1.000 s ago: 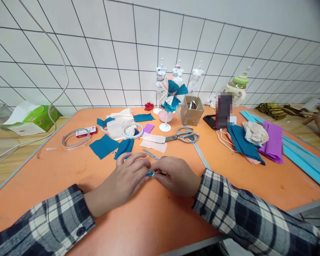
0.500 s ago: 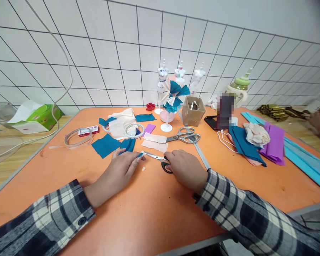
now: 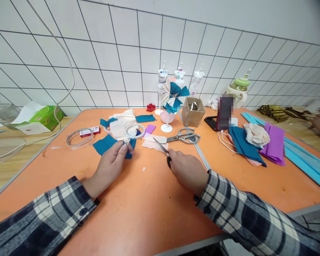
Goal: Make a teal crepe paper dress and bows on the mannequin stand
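My left hand (image 3: 113, 158) pinches a small bunched piece of white and teal crepe paper (image 3: 126, 141) between thumb and fingers. In my right hand (image 3: 188, 170) is a small pair of scissors (image 3: 161, 145) with black handles, its blades together and pointing up and left, apart from the paper. Beneath the left fingers lies a folded teal paper piece, and a flat teal paper sheet (image 3: 103, 144) spreads beside them. A tiny pale scrap (image 3: 144, 169) lies on the table between the hands. Pale pink paper strips (image 3: 156, 143) are just beyond the scissors' tip.
Large metal scissors (image 3: 186, 136) lie behind my right hand, near a metal ruler (image 3: 201, 155). Tape rolls (image 3: 135, 131) are at the left. A mini mannequin wears a teal and white paper dress (image 3: 173, 96); a small box (image 3: 193, 113) stands beside it. Folded purple paper (image 3: 274, 145) lies right.
My left hand has drawn back left and up with the paper piece, away from the blades. The small scissors have closed and turned upward in my right hand.
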Demonstrator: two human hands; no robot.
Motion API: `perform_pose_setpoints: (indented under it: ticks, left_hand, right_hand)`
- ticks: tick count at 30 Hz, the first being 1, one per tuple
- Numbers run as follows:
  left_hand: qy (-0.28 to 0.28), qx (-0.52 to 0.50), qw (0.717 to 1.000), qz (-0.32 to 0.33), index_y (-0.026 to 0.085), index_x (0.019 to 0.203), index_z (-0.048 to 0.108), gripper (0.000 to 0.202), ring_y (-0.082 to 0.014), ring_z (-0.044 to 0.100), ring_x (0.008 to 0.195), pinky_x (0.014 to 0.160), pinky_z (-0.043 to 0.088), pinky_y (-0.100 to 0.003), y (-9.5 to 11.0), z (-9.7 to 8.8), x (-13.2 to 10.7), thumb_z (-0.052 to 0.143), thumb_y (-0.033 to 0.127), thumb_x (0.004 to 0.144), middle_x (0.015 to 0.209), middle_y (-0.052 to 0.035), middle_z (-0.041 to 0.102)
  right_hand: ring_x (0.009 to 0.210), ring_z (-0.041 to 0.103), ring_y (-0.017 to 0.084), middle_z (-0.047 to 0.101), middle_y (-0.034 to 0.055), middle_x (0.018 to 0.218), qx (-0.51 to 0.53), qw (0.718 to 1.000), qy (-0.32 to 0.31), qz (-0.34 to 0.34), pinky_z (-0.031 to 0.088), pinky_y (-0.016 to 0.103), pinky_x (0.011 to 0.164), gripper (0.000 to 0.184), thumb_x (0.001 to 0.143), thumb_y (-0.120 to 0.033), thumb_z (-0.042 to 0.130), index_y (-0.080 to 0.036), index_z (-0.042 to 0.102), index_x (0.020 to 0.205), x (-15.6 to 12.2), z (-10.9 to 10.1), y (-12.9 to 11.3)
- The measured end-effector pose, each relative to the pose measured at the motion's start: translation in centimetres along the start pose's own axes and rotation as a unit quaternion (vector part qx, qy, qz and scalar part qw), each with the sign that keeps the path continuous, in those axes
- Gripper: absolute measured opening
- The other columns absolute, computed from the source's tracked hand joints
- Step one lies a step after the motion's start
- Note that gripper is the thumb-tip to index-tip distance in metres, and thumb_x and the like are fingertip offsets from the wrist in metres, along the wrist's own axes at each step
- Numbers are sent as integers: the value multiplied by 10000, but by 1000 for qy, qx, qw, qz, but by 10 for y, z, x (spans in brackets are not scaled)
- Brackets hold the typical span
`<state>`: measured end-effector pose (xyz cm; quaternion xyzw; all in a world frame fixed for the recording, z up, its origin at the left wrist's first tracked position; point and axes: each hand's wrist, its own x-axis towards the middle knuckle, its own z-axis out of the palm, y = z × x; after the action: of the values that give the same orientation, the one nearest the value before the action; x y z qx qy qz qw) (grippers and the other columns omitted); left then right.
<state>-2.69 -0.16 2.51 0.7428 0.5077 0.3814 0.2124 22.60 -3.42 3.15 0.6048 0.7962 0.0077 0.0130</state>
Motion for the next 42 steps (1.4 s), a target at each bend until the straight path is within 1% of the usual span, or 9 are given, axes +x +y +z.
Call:
perform_pose_setpoints:
  ticks: [3, 6, 8, 13, 20, 24, 28, 33, 42]
  left_hand:
    - [-18, 17, 1000, 5, 207, 825, 548, 353, -188, 575, 790, 743, 448, -286, 1, 0, 1, 328, 417, 1004, 803, -14, 613]
    - [-29, 43, 999, 18, 211, 761, 517, 362, -181, 549, 727, 696, 429, -289, 1, 0, 1, 326, 400, 1004, 737, -2, 568]
    - [-26, 43, 999, 16, 212, 755, 512, 362, -180, 550, 700, 671, 427, -290, 1, 1, 0, 329, 403, 1002, 718, 2, 561]
    - [-63, 51, 996, 22, 211, 839, 563, 361, -182, 544, 644, 625, 430, -285, 3, 4, -1, 319, 424, 997, 647, 16, 538]
    - [-141, 76, 981, 114, 227, 708, 504, 360, -193, 554, 699, 788, 465, -336, 11, 5, -3, 311, 333, 993, 642, 4, 568]
    - [-158, 61, 977, 133, 228, 665, 467, 358, -181, 552, 686, 911, 449, -369, 8, 4, -4, 330, 312, 986, 608, 24, 535]
    - [-172, 45, 974, 139, 226, 768, 535, 311, -172, 580, 701, 1023, 405, -386, 4, 4, -6, 336, 315, 989, 655, 31, 580]
    - [-175, 32, 975, 132, 226, 797, 582, 319, -201, 617, 840, 1021, 402, -371, 5, 3, -6, 344, 325, 985, 761, 0, 650]
    - [-180, -2, 973, 142, 212, 659, 457, 342, -145, 535, 658, 1001, 373, -341, 8, 3, -6, 352, 245, 982, 615, 52, 491]
  right_hand:
    - [717, 628, 192, 654, 55, 860, 156, 987, 20, -34, 365, 264, 572, 213, 958, -264, 469, -185, 501, 1154, 3, 0, 1]
    - [667, 549, 126, 610, -27, 804, 365, 924, -48, -99, 349, 220, 556, 392, 822, -354, 695, -215, 489, 1126, 2, -1, -3]
    - [638, 501, 108, 577, -56, 774, 429, 890, -104, -113, 331, 207, 531, 533, 705, -412, 801, -230, 501, 1106, -2, -2, -8]
    - [671, 499, 118, 580, -49, 789, 418, 896, -102, -110, 325, 220, 558, 539, 651, -459, 833, -239, 557, 1059, -8, -4, -15]
    - [602, 462, 96, 563, -58, 736, 414, 897, -86, -129, 293, 221, 531, 512, 667, -498, 821, -230, 579, 1030, -6, -2, -13]
    - [560, 435, 83, 519, -78, 677, 427, 890, -82, -140, 276, 214, 506, 497, 670, -496, 821, -230, 586, 1018, -6, -1, -12]
    - [594, 453, 94, 536, -69, 697, 414, 895, -77, -146, 295, 215, 518, 501, 664, -532, 814, -231, 590, 996, -6, -4, -12]
    - [596, 470, 97, 547, -67, 695, 406, 899, -75, -148, 292, 215, 510, 477, 675, -533, 805, -236, 591, 981, -6, -4, -12]
    - [576, 458, 86, 531, -80, 678, 407, 898, -61, -156, 290, 213, 505, 461, 688, -529, 796, -242, 590, 985, -6, -3, -11]
